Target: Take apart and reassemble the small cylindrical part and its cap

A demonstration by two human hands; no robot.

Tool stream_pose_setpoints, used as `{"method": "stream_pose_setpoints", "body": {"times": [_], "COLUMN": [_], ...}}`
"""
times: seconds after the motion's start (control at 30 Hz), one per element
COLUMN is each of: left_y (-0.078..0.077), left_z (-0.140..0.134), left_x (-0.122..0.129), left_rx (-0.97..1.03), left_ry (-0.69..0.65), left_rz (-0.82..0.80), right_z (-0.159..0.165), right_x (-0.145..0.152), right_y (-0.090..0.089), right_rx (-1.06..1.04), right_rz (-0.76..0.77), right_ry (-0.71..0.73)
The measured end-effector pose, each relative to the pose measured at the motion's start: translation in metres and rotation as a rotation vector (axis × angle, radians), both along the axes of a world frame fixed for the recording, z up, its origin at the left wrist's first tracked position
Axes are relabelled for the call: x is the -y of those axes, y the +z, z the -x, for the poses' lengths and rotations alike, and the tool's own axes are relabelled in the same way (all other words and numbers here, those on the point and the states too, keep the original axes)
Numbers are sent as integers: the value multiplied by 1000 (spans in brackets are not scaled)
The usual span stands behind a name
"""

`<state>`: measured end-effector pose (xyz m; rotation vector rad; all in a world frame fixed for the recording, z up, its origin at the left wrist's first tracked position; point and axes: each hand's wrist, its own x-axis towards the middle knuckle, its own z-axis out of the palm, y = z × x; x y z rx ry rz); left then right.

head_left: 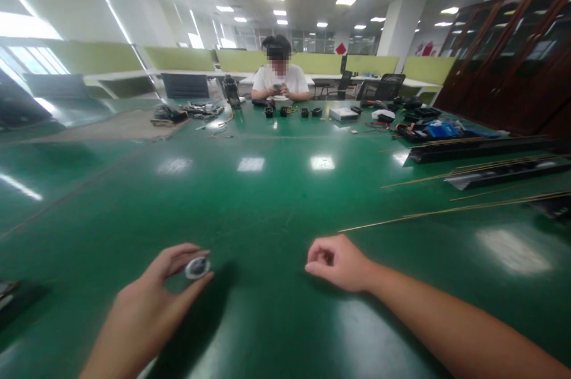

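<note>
Between the thumb and fingers of my left hand (pixel 154 296) is a small round object (pixel 197 268) with a white rim and a dark grey middle. It is held a little above the green tabletop (pixel 267 206), and its exact kind is too small to tell. My right hand (pixel 336 263) rests on the table to the right, its fingers curled into a loose fist. A dark hollow shows between thumb and fingers there, with no object visible in it. The two hands are well apart.
Thin brass-coloured rods (pixel 392 219) and dark metal channels (pixel 482 150) reach in from the right. Small black parts (pixel 284 111), a white box (pixel 344 113) and tangled cables (pixel 200 110) lie along the far side. A person (pixel 281 78) sits opposite, holding something small.
</note>
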<state>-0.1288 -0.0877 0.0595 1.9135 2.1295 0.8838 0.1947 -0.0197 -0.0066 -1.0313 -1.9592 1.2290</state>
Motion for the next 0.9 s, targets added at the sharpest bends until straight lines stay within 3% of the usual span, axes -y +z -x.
{"method": "stream_pose_setpoints", "body": {"times": [0.13, 0.27, 0.5, 0.73, 0.9], "left_y": [4, -10, -55, -56, -54], "left_z": [-65, -109, -107, -113, -114], "left_x": [-53, -84, -90, -87, -84], "left_rx": [150, 209, 386, 612, 578], "left_ry": [-362, -487, -650, -740, -778], "left_rz": [63, 40, 72, 170, 185], "right_z": [0, 0, 2, 1, 0], "right_x": [-4, -11, -9, -5, -4], "right_y": [-2, -6, -8, -6, -3], "right_rx": [-99, -211, -145, -11, 32], "right_rz": [-18, 6, 8, -65, -181], "right_ry": [-158, -302, -232, -206, -183]}}
